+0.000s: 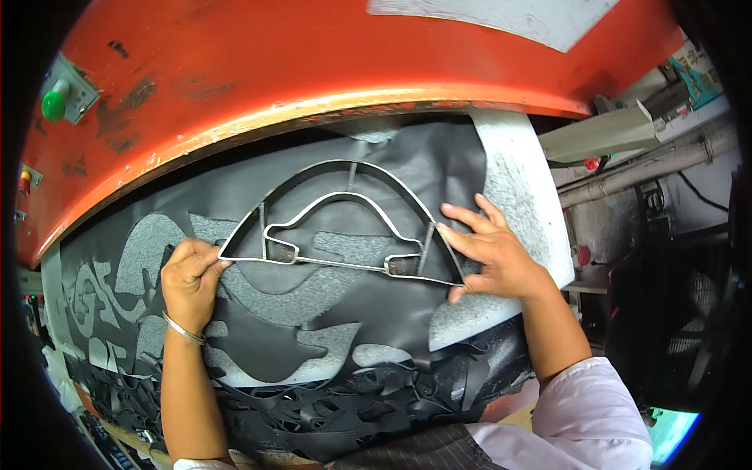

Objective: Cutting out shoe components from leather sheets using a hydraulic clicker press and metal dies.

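A curved steel cutting die (345,168), an arched outline with an inner shaped loop, lies flat on a black leather sheet (439,164). My left hand (190,282) pinches the die's left tip between thumb and fingers; a metal bangle sits on that wrist. My right hand (493,254) rests with spread fingers against the die's right end, pressing on the sheet. The sheet shows several cut-out holes that expose the grey speckled cutting board (513,196) beneath.
The orange head of a press (313,63) hangs over the far edge of the sheet. A green button (53,103) sits on its left side. Tangled black leather offcuts (352,407) hang along the near edge. Pipes and machine parts (650,168) stand to the right.
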Tool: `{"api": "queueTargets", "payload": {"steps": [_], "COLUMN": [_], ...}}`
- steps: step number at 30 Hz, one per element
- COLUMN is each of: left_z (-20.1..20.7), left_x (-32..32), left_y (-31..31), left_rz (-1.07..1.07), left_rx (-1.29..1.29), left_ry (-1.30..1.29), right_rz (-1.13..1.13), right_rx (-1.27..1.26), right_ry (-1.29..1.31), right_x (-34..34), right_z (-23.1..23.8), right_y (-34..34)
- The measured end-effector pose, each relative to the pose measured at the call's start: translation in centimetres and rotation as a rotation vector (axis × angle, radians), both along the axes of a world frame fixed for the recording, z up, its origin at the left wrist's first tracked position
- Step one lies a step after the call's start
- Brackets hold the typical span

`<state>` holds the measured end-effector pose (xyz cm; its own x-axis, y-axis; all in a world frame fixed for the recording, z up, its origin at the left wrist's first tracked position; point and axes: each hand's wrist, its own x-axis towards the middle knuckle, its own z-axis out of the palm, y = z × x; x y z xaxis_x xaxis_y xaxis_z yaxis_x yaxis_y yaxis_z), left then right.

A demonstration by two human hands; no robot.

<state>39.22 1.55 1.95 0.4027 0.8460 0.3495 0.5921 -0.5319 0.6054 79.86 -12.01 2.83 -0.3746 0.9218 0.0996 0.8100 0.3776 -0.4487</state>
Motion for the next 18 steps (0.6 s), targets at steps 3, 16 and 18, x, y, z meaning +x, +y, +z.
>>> {"api": "queueTargets", "payload": {"steps": [3, 16, 18], "left_z": [0.0, 0.2, 0.1], "left_x": [0.0, -0.6, -0.3], "left_y": [0.2, 0.0, 0.2], "left_rz": [-0.017, -0.036, -0.039], "left_rx": [-0.007, -0.014, -0.025], "left_ry": [-0.009, 0.031, 0.012], "right_rz": [-0.003, -0.012, -0.028], "right_rx": [-0.019, 0.018, 0.006], "right_ry": [0.011, 0.076, 0.085], "right_x": [0.0, 0.0, 0.0], "right_z": [0.2, -1.2, -1.1], "right_y": [-0.1, -0.7, -0.8]}}
